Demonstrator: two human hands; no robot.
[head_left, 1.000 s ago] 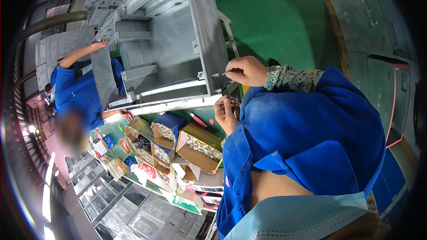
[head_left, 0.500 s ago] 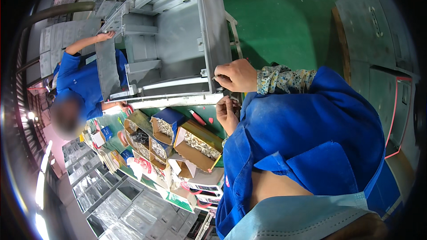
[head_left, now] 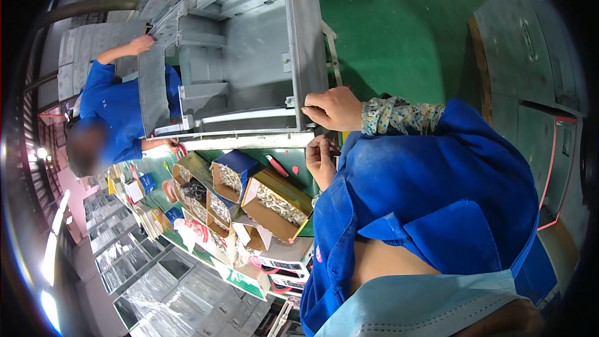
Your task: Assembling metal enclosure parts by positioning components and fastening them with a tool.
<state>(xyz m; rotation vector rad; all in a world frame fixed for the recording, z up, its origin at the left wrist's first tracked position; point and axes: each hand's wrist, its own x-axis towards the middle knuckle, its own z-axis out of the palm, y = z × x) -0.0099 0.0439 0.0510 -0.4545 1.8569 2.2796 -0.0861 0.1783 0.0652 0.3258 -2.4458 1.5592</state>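
1. We're looking at the grey sheet-metal cabinet [head_left: 249, 56], a boxy open frame with flat panels and folded ribs, lying across the far edge of the green workbench [head_left: 299, 178].
2. Our right hand [head_left: 334, 107] sits on the cabinet's near corner, fingers curled over the panel's thin edge and gripping it.
3. Our left hand [head_left: 321, 159] hovers just below that corner, fingertips pinched narrowly together; whether anything is between them, we cannot tell.
4. Along the bench stand open cardboard boxes [head_left: 274, 203] of small shiny hardware.
5. At the cabinet's far end, a co-worker's hand [head_left: 142, 43] in a blue sleeve rests on the frame.
6. Beyond lies smooth green floor [head_left: 399, 31].
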